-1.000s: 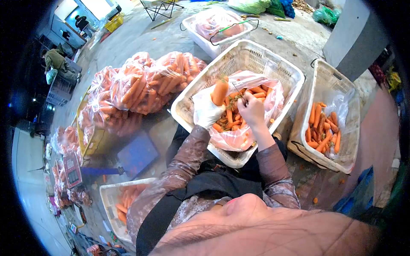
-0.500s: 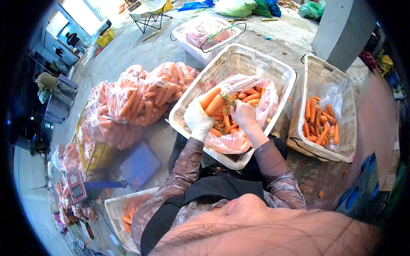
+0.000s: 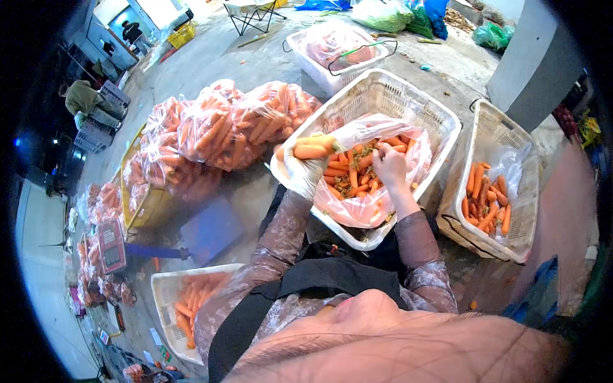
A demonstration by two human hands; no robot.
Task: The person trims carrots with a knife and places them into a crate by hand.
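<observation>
My left hand (image 3: 301, 171), in a white glove, is closed around a few carrots (image 3: 311, 151) at the left rim of the white crate (image 3: 426, 102). Inside that crate an open pink plastic bag (image 3: 357, 217) holds loose carrots (image 3: 357, 171), with bits of green tops among them. Over the right part of these carrots is my bare right hand (image 3: 391, 167), its fingers curled together. Whether something is pinched in them is hidden.
Filled carrot bags (image 3: 217, 131) are piled on the left, near a blue platform scale (image 3: 211, 231). More carrots lie in a right-hand crate (image 3: 447, 220) and a lower-left crate (image 3: 163, 297). A grey pillar (image 3: 533, 64) stands at the back right. Two people are far left.
My left hand has turned the carrots from beside my right hand out toward the crate's left rim. My right hand has separated from them, over the bag. The view has shifted slightly.
</observation>
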